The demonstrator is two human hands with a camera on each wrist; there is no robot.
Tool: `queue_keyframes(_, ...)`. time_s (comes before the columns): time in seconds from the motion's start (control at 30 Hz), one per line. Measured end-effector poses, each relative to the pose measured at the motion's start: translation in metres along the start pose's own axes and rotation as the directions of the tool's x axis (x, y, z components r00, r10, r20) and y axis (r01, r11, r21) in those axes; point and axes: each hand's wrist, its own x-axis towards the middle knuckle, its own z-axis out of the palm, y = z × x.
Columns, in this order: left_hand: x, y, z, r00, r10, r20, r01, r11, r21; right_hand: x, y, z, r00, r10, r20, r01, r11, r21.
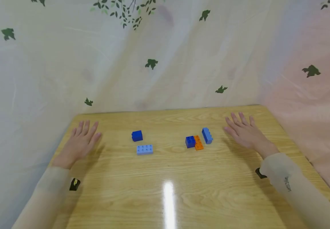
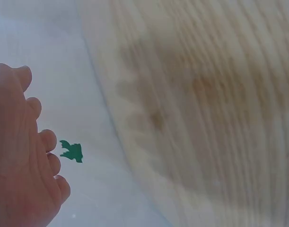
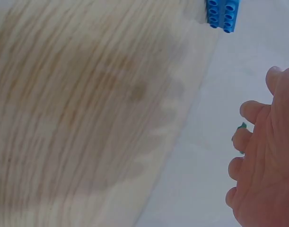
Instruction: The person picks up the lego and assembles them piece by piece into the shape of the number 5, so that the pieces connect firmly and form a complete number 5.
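My left hand point(image 1: 80, 144) hovers over the table's left side, fingers straight and spread, holding nothing. On the right, my right hand point(image 1: 246, 135) is likewise spread above the wood with nothing in it. A dark blue brick point(image 1: 137, 136) lies on its side nearest the left hand, and a light blue brick point(image 1: 144, 149) sits studs up just in front of it. Right of centre, another dark blue brick point(image 1: 190, 142) touches or overlaps an orange brick point(image 1: 198, 143); which, I cannot tell. Closest to the right hand is a medium blue brick point(image 1: 207, 135) tipped on its side, also seen as a studded blue brick point(image 3: 222, 14) in the right wrist view.
The wooden table point(image 1: 130, 190) carries a bright light reflection near its front. Behind it hangs a pale cloth point(image 1: 182, 73) with green leaf-like prints, which also runs along both sides. Dark wrist devices show under both sleeves.
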Motion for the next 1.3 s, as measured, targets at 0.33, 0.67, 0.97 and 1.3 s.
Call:
queue_keyframes(0.33,0.017,0.029,-0.015,0.996,0.064,0.054,-0.059,0.994,-0.097,0.003,-0.025,-0.014,0.996,-0.067,-0.066,0.067,0.998,-0.002)
queue_keyframes(0.67,0.029,0.063,-0.024,0.982,0.121,0.143,-0.081,0.963,-0.256,0.016,-0.060,-0.024,0.982,-0.162,-0.102,0.174,0.977,0.124)
queue_keyframes(0.97,0.026,0.092,-0.008,0.942,0.248,0.225,-0.115,0.870,-0.479,0.027,-0.096,-0.017,0.963,-0.225,-0.150,0.270,0.828,0.492)
queue_keyframes(1.3,0.011,0.107,0.017,0.961,0.194,0.195,-0.039,0.798,-0.602,0.035,-0.145,0.020,0.914,-0.329,-0.238,0.399,0.611,0.684)
